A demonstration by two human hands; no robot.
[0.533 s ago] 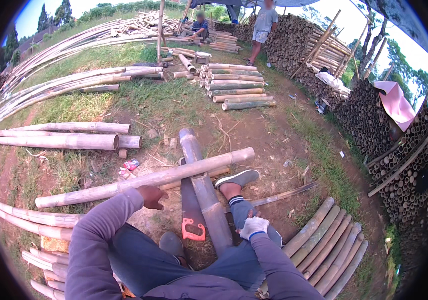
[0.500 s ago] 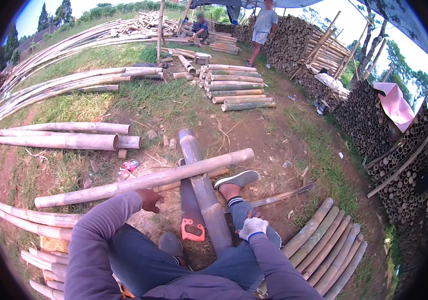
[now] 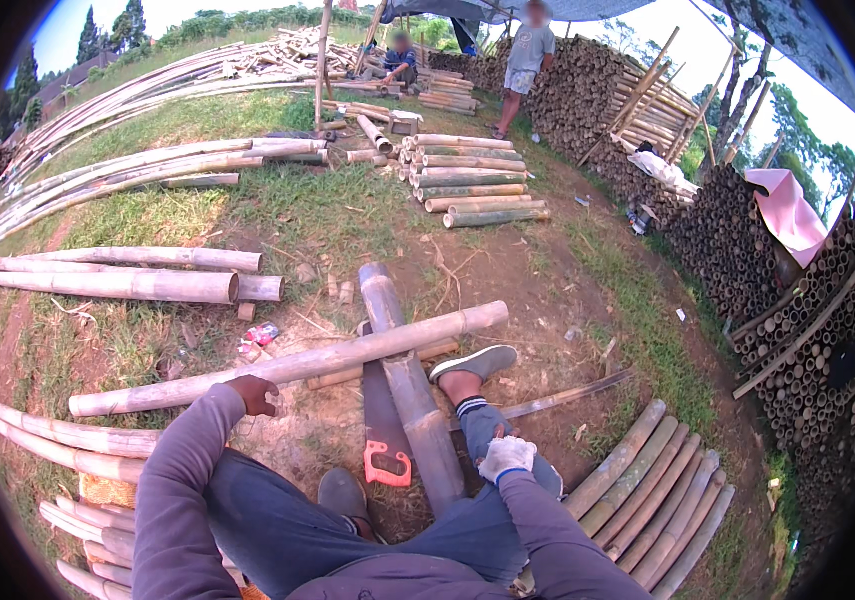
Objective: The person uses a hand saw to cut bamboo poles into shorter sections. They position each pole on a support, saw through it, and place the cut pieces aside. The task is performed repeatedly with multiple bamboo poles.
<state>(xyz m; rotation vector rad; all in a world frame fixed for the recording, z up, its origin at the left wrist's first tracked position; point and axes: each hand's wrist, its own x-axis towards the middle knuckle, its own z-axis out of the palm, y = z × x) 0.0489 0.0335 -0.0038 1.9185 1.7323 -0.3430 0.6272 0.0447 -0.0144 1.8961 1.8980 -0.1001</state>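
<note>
My bare left hand [image 3: 256, 395] hovers at the near side of a long pale bamboo pole [image 3: 348, 354], its fingers loosely bent and apart with nothing between them. Whether it touches the pole I cannot tell. The pole lies crosswise over a thicker, darker bamboo piece [image 3: 410, 395] that runs away from me between my legs. Beside that piece rests a handsaw [image 3: 388, 462] with an orange handle, its blade partly under the pole. My right hand [image 3: 508, 458], in a white glove, is closed over my right knee; what its fingers hold, if anything, is hidden.
Cut bamboo lies in rows at my right [image 3: 648, 490], left [image 3: 88, 440] and ahead [image 3: 478, 180]. A flat bamboo strip [image 3: 568, 396] extends past my right foot. Stacked bamboo walls [image 3: 738, 230] line the right. One person [image 3: 528, 55] stands far off; another [image 3: 401, 68] sits.
My left hand has moved left, along the near side of the pale pole. My gloved right hand stays at my knee, and the pole and saw lie as before.
</note>
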